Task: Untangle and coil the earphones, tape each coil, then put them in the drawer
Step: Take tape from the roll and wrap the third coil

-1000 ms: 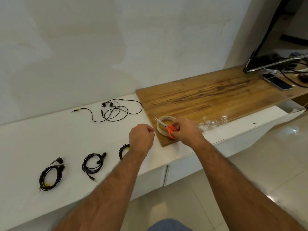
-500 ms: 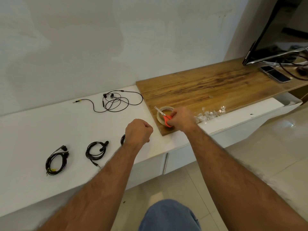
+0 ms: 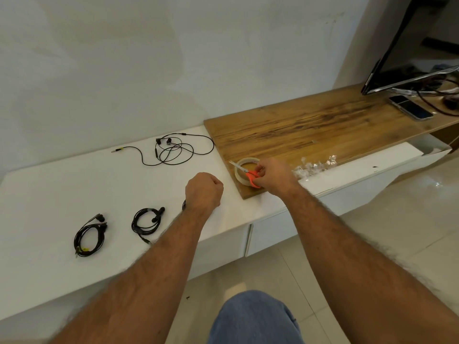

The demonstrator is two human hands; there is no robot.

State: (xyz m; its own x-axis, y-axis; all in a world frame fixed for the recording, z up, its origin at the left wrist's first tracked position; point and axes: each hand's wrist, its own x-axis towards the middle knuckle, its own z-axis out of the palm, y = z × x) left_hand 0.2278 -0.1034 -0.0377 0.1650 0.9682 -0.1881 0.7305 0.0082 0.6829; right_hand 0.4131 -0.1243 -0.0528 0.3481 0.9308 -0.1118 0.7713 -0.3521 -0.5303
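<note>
One black earphone (image 3: pixel 173 150) lies loose and tangled at the back of the white counter (image 3: pixel 49 194). Two coiled earphones (image 3: pixel 89 234) (image 3: pixel 146 220) rest near the counter's front edge. A third coil (image 3: pixel 183 204) peeks out from behind my left hand (image 3: pixel 203 192), which hovers there as a fist; I see nothing in it. My right hand (image 3: pixel 273 177) grips the orange handles of the scissors (image 3: pixel 252 176), which lie across the tape roll (image 3: pixel 244 161) on the corner of the wooden top (image 3: pixel 323 130).
Crumpled clear wrappers (image 3: pixel 315 166) lie right of the tape. An open white drawer (image 3: pixel 432 150) sticks out at the far right. A phone (image 3: pixel 409 110), a TV (image 3: pixel 409 45) and cables sit on the far end of the wooden top. Tiled floor lies below.
The view has pulled back slightly and my knee has come into sight. Both hands stay where they were, the right one still on the scissors.
</note>
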